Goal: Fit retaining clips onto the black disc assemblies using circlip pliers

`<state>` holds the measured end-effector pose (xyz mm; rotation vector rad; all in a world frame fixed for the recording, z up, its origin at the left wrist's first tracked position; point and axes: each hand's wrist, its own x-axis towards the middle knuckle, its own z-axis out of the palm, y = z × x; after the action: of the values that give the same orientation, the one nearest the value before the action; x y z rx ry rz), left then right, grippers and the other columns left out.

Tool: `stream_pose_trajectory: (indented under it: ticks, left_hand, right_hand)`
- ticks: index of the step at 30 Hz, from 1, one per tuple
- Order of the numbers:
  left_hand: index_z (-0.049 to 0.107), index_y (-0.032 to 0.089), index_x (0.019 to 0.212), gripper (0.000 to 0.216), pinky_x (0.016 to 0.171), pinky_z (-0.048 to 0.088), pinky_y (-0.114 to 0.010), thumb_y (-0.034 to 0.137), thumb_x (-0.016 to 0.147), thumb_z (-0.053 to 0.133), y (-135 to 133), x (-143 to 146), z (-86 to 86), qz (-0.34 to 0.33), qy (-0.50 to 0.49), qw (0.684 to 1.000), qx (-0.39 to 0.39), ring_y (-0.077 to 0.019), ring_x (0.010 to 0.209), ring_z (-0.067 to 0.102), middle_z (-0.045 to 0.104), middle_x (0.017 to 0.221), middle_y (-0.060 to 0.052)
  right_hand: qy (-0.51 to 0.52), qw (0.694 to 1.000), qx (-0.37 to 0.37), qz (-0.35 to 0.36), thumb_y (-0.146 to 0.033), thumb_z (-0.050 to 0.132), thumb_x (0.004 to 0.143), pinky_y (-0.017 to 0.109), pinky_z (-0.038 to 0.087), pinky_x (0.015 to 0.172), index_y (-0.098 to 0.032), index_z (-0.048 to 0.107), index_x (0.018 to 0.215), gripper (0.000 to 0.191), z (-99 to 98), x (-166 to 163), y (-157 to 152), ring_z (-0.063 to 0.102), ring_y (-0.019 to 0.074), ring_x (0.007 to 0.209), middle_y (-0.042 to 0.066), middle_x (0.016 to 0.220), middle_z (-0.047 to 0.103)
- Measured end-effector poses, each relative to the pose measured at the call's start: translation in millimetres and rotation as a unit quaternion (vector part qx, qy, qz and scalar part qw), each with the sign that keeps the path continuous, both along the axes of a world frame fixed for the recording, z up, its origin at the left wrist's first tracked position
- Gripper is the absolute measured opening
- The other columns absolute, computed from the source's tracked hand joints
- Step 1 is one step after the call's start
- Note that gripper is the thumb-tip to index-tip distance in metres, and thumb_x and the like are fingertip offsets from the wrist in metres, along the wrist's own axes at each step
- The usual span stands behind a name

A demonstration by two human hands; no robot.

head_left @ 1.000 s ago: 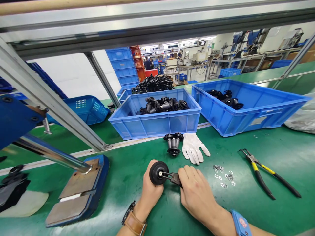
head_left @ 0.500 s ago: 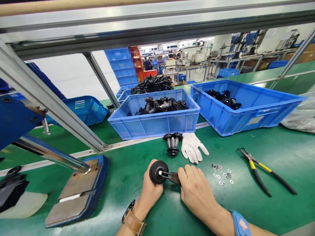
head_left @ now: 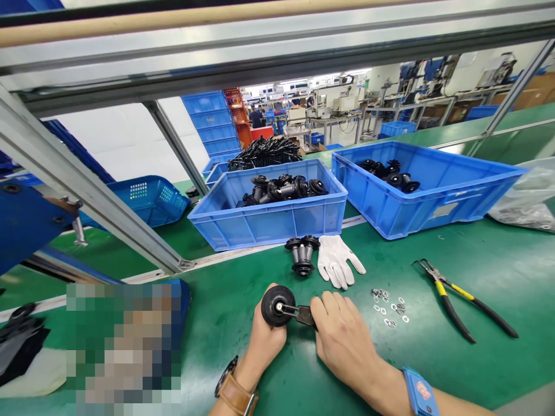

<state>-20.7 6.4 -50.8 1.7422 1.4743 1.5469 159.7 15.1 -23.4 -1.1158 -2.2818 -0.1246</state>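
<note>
My left hand [head_left: 265, 342] is closed around a black flanged roller [head_left: 271, 297], its round end facing me with a small pale centre. From the right, my right hand [head_left: 344, 332] grips snap ring pliers [head_left: 306, 315], whose handles are hidden in the fist. The two thin plier tips reach the roller's centre; whether a ring sits on them is too small to tell. Beyond my hands, a few similar black and grey rollers [head_left: 302, 256] stand beside a white glove [head_left: 338, 260]. To the right lie several small metal rings [head_left: 384, 309].
Yellow-and-black pliers [head_left: 466, 297] lie open at the right. Two blue bins [head_left: 269, 225] [head_left: 427, 211] holding rollers stand behind. A metal frame post [head_left: 108, 185] crosses the left side, near a pixelated patch [head_left: 130, 346]. A plastic bag [head_left: 524, 208] sits far right.
The view has shifted slightly. Both hands keep their grips, with the plier tips still at the roller's centre. The press base at lower left is now pixelated.
</note>
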Motion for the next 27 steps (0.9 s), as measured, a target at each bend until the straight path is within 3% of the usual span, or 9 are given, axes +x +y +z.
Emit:
stream_pose_trajectory:
  ticks: [4, 8, 12, 15, 19, 23, 25, 27]
  left_hand:
    - [0.071, 0.017, 0.094, 0.017, 0.089, 0.059, -0.045, 0.022, 0.080, 0.062, 1, -3, -13.5, 0.047, -0.019, 0.999, -0.002, -0.0254, 0.086, 0.072, 0.078, 0.092, -0.009]
    - [0.071, 0.015, 0.107, 0.032, 0.097, 0.056, -0.051, 0.031, 0.080, 0.071, 1, -6, -29.6, 0.093, -0.070, 0.992, -0.053, -0.0314, 0.103, 0.073, 0.077, 0.109, -0.015]
    - [0.069, 0.014, 0.112, 0.042, 0.102, 0.053, -0.054, 0.037, 0.078, 0.076, 1, -6, -35.6, 0.116, -0.117, 0.983, -0.074, -0.0336, 0.110, 0.071, 0.075, 0.117, -0.017]
    - [0.069, 0.014, 0.111, 0.038, 0.099, 0.056, -0.049, 0.036, 0.080, 0.074, 0, -3, -25.3, 0.095, -0.115, 0.986, -0.070, -0.0313, 0.107, 0.073, 0.076, 0.115, -0.016]
    - [0.064, 0.018, 0.111, 0.026, 0.087, 0.058, -0.039, 0.018, 0.086, 0.060, -5, 0, 3.5, -0.014, 0.015, 0.998, -0.059, -0.0249, 0.096, 0.073, 0.076, 0.107, -0.011]
    - [0.053, 0.022, 0.119, 0.041, 0.077, 0.056, -0.034, 0.003, 0.084, 0.047, -13, 3, 21.0, -0.048, 0.123, 0.987, -0.090, -0.0221, 0.090, 0.071, 0.073, 0.103, -0.007]
    - [0.049, 0.022, 0.120, 0.040, 0.077, 0.056, -0.035, 0.003, 0.084, 0.046, -14, 4, 22.0, -0.055, 0.151, 0.983, -0.091, -0.0235, 0.093, 0.070, 0.072, 0.104, -0.008]
    - [0.047, 0.022, 0.121, 0.037, 0.077, 0.056, -0.036, 0.006, 0.088, 0.046, -15, 5, 21.0, -0.066, 0.175, 0.979, -0.083, -0.0248, 0.094, 0.070, 0.071, 0.106, -0.010]
  right_hand:
    - [0.042, 0.998, -0.047, 0.027, -0.008, 0.054, 0.083, 0.036, 0.027, 0.070, -0.021, 0.053, 0.091, 0.016, 4.6, 1, 3, 0.040, 0.0237, 0.078, 0.004, 0.085, 0.051]
    - [0.089, 0.988, -0.124, 0.029, -0.014, 0.049, 0.095, 0.035, 0.032, 0.074, -0.020, 0.053, 0.102, 0.010, 5.6, 8, 13, 0.046, 0.0232, 0.084, 0.005, 0.094, 0.053]
    - [-0.016, 0.984, -0.173, -0.037, -0.021, 0.053, 0.098, 0.037, 0.035, 0.073, -0.019, 0.054, 0.095, 0.003, -5.1, 12, 23, 0.051, 0.0250, 0.085, 0.007, 0.095, 0.057]
    - [-0.045, 0.981, -0.182, -0.045, -0.029, 0.063, 0.094, 0.039, 0.039, 0.075, -0.019, 0.056, 0.094, 0.012, -8.5, 11, 26, 0.054, 0.0285, 0.090, 0.009, 0.098, 0.059]
    - [0.113, 0.979, -0.167, 0.038, -0.033, 0.056, 0.099, 0.045, 0.044, 0.094, -0.017, 0.051, 0.130, 0.036, 5.4, 15, 29, 0.053, 0.0293, 0.114, 0.014, 0.123, 0.058]
    - [0.168, 0.926, -0.267, 0.206, -0.041, 0.067, 0.092, 0.040, 0.043, 0.106, -0.022, 0.033, 0.153, 0.072, 19.7, 23, 34, 0.051, 0.0261, 0.130, 0.014, 0.146, 0.049]
    - [0.154, 0.902, -0.305, 0.262, -0.044, 0.073, 0.087, 0.039, 0.043, 0.107, -0.023, 0.034, 0.155, 0.081, 20.8, 25, 38, 0.052, 0.0264, 0.131, 0.013, 0.148, 0.050]
    - [0.141, 0.897, -0.328, 0.258, -0.046, 0.071, 0.088, 0.036, 0.048, 0.099, -0.022, 0.047, 0.148, 0.068, 19.0, 27, 42, 0.062, 0.0243, 0.115, 0.010, 0.129, 0.064]
